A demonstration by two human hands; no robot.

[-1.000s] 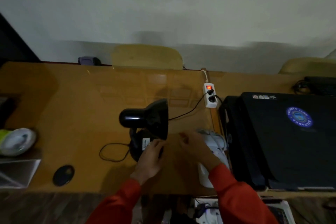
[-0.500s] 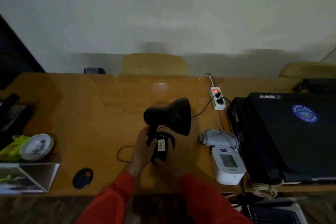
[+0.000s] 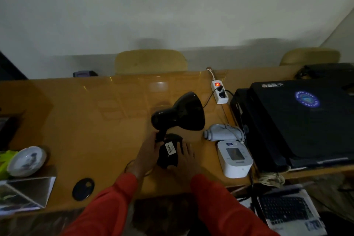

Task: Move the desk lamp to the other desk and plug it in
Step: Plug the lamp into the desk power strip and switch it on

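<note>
A black desk lamp [image 3: 180,115] stands near the middle of the wooden desk [image 3: 86,113], its shade pointing right and its round base bearing a white label. My left hand [image 3: 147,151] grips the lamp's stem and the left side of the base. My right hand [image 3: 184,157] rests against the base's right side. The lamp's black cord runs from behind the shade to a white power strip [image 3: 220,92] with a lit red switch, where its plug sits in a socket. A loop of cord lies under my left wrist.
A white blood pressure monitor [image 3: 234,157] and grey cuff [image 3: 223,132] lie right of the lamp. A black closed laptop [image 3: 300,120] fills the right. A white dish [image 3: 26,160], a black disc [image 3: 83,188] and a photo stand [image 3: 26,193] sit left. Chairs stand behind the desk.
My right hand has come up from below the desk edge and now touches the lamp base. My left hand keeps its hold on the lamp. The view has shifted slightly.
</note>
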